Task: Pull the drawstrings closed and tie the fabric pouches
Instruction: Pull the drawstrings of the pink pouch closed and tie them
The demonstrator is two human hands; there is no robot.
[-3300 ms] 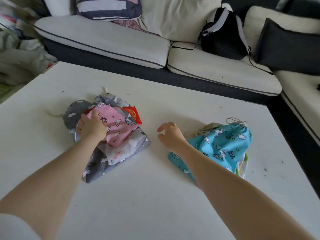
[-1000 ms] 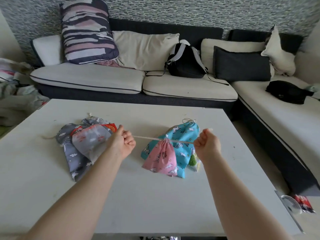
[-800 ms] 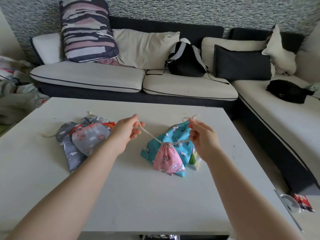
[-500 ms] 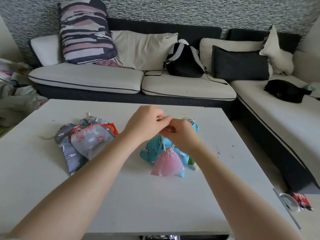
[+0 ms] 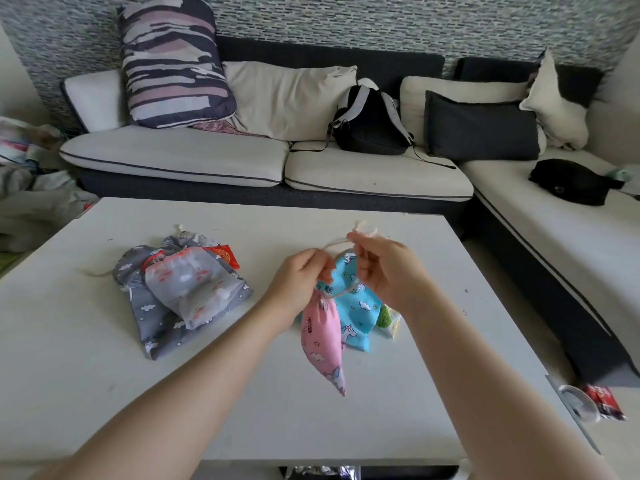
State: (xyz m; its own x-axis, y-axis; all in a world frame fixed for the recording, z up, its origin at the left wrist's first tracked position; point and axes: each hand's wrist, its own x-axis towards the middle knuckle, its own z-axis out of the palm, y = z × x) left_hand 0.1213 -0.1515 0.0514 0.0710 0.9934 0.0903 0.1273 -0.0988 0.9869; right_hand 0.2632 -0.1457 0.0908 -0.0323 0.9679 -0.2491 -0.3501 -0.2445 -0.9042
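A pink pouch (image 5: pixel 322 337) with its mouth cinched hangs in the air above the white table (image 5: pixel 242 393). Its cream drawstring (image 5: pixel 337 242) loops between my hands. My left hand (image 5: pixel 301 277) pinches the string just above the pouch's neck. My right hand (image 5: pixel 382 268) pinches the string's ends a little higher, close beside the left. Behind the pink pouch a blue unicorn pouch (image 5: pixel 358 306) lies on the table. To the left lies a pile with a pale grey pouch (image 5: pixel 192 285) on a darker grey cloud-print pouch (image 5: pixel 152 317).
A red packet (image 5: pixel 225 256) pokes from the grey pile. A green and white item (image 5: pixel 388 320) lies under the blue pouch. A sofa with cushions and a black backpack (image 5: pixel 370 124) stands beyond the table. A round lid and red wrapper (image 5: pixel 588 403) lie on the floor right.
I took the pink pouch off the left pile, pulled its strings apart to cinch it, then brought my hands together. The pouch now hangs higher off the table and my hands have parted slightly.
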